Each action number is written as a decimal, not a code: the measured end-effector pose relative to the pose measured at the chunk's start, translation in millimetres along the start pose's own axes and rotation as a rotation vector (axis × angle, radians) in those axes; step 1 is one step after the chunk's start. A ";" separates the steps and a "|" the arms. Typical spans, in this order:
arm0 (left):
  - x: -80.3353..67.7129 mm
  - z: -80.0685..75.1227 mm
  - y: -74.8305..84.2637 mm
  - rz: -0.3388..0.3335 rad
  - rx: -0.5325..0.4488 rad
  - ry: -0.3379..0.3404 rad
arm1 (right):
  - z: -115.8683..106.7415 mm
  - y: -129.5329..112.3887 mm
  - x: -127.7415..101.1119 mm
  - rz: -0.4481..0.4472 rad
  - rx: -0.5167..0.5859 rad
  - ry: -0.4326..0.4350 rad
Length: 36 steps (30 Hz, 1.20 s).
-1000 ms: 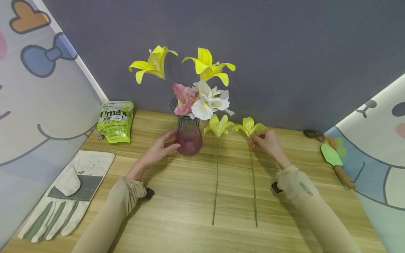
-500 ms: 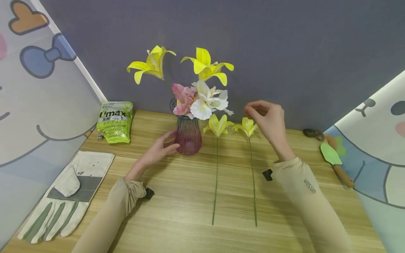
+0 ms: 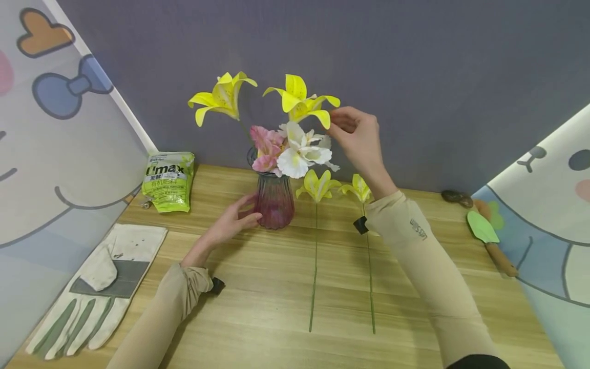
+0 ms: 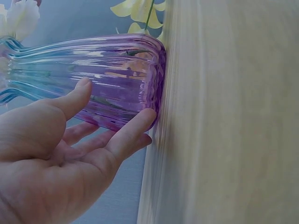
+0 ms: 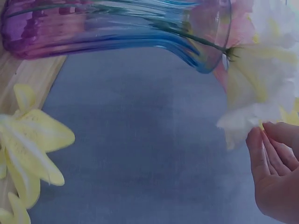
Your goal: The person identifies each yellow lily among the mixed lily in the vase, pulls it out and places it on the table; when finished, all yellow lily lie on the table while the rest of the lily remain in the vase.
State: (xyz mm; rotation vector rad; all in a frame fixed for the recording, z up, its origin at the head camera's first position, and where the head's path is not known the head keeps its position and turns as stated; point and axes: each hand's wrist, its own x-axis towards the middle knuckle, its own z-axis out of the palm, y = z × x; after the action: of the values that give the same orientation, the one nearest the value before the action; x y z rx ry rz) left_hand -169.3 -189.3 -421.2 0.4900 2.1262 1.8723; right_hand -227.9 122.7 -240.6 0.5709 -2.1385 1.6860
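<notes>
A ribbed glass vase (image 3: pixel 274 202), blue-grey above and purple-pink below, stands on the wooden table. My left hand (image 3: pixel 232 220) holds its lower left side, thumb in front; in the left wrist view the fingers (image 4: pixel 128 135) curl beside the base. Two yellow lilies rise from the vase, a left one (image 3: pixel 223 97) and a right one (image 3: pixel 299 100), above a pink flower (image 3: pixel 266 146) and a white flower (image 3: pixel 301 151). My right hand (image 3: pixel 359 133) is at the right lily, thumb and fingertips pinching a petal's edge; the right wrist view shows yellow between the fingertips (image 5: pixel 254 135).
Two yellow lilies with long stems lie right of the vase, one near it (image 3: pixel 318 185) and one under my right forearm (image 3: pixel 358 188). At left are a green fertilizer bag (image 3: pixel 169 182) and a work glove (image 3: pixel 106 277). A green trowel (image 3: pixel 483 226) lies at right, before the grey wall.
My right hand has left the lily lying on the right, risen and moved left to the right lily in the vase. The left hand stays at the vase.
</notes>
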 end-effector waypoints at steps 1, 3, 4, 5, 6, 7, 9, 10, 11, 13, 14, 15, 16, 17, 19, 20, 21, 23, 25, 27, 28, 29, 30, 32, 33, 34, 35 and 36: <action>0.2 0.0 -0.3 0.000 0.001 0.000 | 3.0 -0.4 1.6 0.017 -0.010 -0.007; 0.4 -0.2 -0.4 -0.001 0.003 0.001 | 8.5 -1.4 3.5 0.051 -0.021 -0.028; 0.3 -0.1 -0.3 -0.002 0.004 0.001 | 11.0 -1.7 3.7 0.069 -0.022 -0.040; 0.4 -0.1 -0.2 0.002 0.006 -0.002 | 13.5 -1.9 3.7 0.083 -0.017 -0.050; 0.3 -0.2 0.0 0.005 0.009 -0.004 | 15.8 -1.9 3.5 0.096 -0.014 -0.063; 0.1 -0.3 0.5 0.007 0.011 -0.005 | 18.1 -2.3 2.8 0.112 0.008 -0.078; -0.4 -0.8 1.5 0.005 0.014 -0.004 | 22.7 -2.3 1.1 0.137 0.065 -0.114; -0.6 -1.1 1.5 0.006 0.017 -0.006 | 25.0 -2.2 0.2 0.145 0.092 -0.132; -0.8 -1.5 1.8 0.005 0.019 -0.007 | 27.3 -2.6 -0.7 0.158 0.117 -0.147; -1.0 -2.2 2.2 0.000 0.020 -0.004 | 31.2 -2.1 -1.8 0.173 0.146 -0.170; -1.2 -2.2 2.2 0.001 0.022 -0.004 | 32.7 -1.8 -1.9 0.175 0.147 -0.171; -1.1 -2.1 2.1 0.004 0.022 -0.005 | 34.1 -1.6 -1.7 0.174 0.142 -0.167; -1.1 -1.8 1.9 0.007 0.022 -0.005 | 35.4 -1.6 -1.2 0.175 0.140 -0.158; -1.1 -1.5 1.9 0.008 0.020 -0.004 | 36.3 -1.6 -0.4 0.176 0.139 -0.146; -0.9 -0.8 1.2 0.010 0.015 -0.004 | 37.8 -1.5 1.6 0.171 0.136 -0.126; -0.7 -0.4 0.9 0.009 0.012 -0.003 | 38.3 -2.0 2.6 0.177 0.142 -0.117; -0.4 -0.3 0.6 0.007 0.007 -0.003 | 38.8 -2.5 3.6 0.176 0.149 -0.115; -0.2 0.1 0.3 0.002 0.004 -0.004 | 39.4 -3.0 4.8 0.173 0.155 -0.123; 0.0 0.6 0.8 -0.003 0.004 -0.002 | 40.2 -3.6 5.8 0.170 0.165 -0.152; -0.1 0.9 1.6 0.002 0.008 -0.004 | 41.4 -3.9 6.8 0.167 0.174 -0.183; -0.1 1.1 2.0 0.004 0.009 -0.004 | 42.1 -4.1 7.1 0.171 0.176 -0.198; -0.2 1.2 2.3 0.006 0.009 -0.004 | 43.0 -4.3 7.5 0.179 0.179 -0.212; -0.1 1.1 2.3 0.007 0.008 -0.004 | 44.0 -4.5 7.8 0.186 0.183 -0.226; -0.2 0.9 2.3 0.010 0.007 -0.005 | 46.3 -5.2 8.3 0.201 0.183 -0.245; -0.2 0.7 2.2 0.007 0.005 -0.004 | 47.4 -5.7 8.5 0.209 0.177 -0.252; -0.2 0.7 2.1 0.005 0.005 -0.003 | 48.6 -6.1 8.7 0.216 0.174 -0.260; -0.2 0.7 1.9 0.006 0.007 -0.003 | 49.7 -6.4 8.8 0.216 0.168 -0.271; -0.4 1.0 1.9 0.005 0.009 -0.003 | 50.9 -6.8 8.6 0.218 0.161 -0.282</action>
State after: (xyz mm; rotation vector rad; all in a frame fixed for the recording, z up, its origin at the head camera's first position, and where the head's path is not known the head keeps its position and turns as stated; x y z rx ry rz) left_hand -168.5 -188.4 -419.5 0.5005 2.1349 1.8641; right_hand -233.2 71.0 -242.0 0.6767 -2.3444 2.0144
